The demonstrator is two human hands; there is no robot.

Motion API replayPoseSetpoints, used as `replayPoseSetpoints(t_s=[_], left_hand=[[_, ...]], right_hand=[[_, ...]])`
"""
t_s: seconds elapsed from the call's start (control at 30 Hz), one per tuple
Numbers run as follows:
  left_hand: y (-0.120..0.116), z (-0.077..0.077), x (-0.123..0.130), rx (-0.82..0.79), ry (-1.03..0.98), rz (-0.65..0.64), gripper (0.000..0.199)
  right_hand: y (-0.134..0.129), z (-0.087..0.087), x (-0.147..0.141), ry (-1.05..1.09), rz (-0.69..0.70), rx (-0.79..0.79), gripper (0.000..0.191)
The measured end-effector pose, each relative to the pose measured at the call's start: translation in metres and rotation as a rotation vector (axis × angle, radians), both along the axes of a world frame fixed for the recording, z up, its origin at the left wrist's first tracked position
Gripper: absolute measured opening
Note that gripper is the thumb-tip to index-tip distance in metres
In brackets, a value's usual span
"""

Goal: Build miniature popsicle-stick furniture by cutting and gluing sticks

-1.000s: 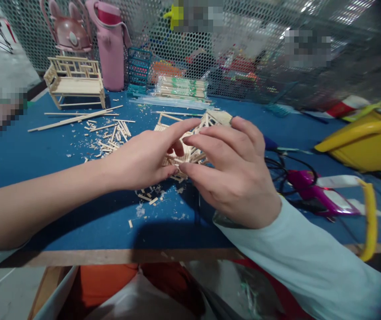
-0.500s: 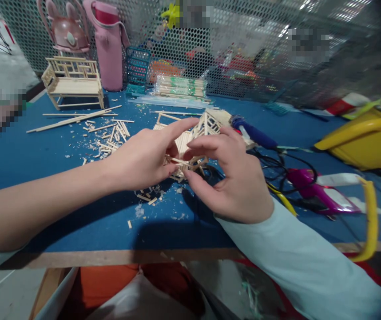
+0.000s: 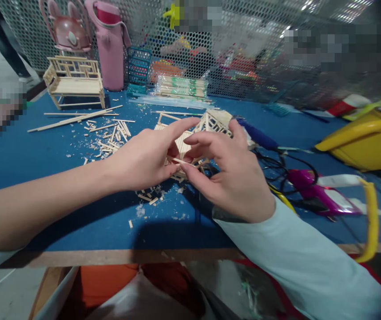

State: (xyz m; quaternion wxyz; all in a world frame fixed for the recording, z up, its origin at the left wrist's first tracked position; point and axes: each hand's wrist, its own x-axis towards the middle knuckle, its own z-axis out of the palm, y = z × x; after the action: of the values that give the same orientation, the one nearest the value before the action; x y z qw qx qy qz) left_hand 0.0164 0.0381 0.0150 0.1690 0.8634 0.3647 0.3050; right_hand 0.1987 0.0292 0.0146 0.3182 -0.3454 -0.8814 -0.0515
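A small wooden stick structure (image 3: 183,143) with slatted parts stands on the blue table, partly covered by my hands. My left hand (image 3: 144,158) pinches a thin wooden stick (image 3: 184,162) between thumb and fingers, at the structure's front. Coming in from the right, my right hand (image 3: 235,175) has its thumb and fingertips closed on the same stick's other end. Behind the right fingers rises a latticed piece (image 3: 212,123). Loose short sticks (image 3: 119,133) lie left of the hands.
A miniature stick bench (image 3: 77,85) and a pink bottle (image 3: 110,58) stand at the back left. Wrapped stick bundles (image 3: 182,86) lie by the mesh. A blue-handled tool (image 3: 259,134), black cables, a purple item (image 3: 323,195) and a yellow container (image 3: 363,140) are on the right.
My right fingers have shifted slightly, with the index finger raised and the thumb nearer the left fingertips. The stick between my hands shows more clearly. A person's leg has appeared at the far upper left.
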Motion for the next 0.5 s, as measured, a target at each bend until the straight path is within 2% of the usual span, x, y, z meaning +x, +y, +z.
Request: replayPoseSetpoints(t_s=[0.5], left_hand=[[0.0002,-0.0004,-0.0007,-0.016,-0.024,-0.013,0.060]], right_hand=[[0.0004,0.0029,-0.0008,0.022,0.013,-0.073,0.033]])
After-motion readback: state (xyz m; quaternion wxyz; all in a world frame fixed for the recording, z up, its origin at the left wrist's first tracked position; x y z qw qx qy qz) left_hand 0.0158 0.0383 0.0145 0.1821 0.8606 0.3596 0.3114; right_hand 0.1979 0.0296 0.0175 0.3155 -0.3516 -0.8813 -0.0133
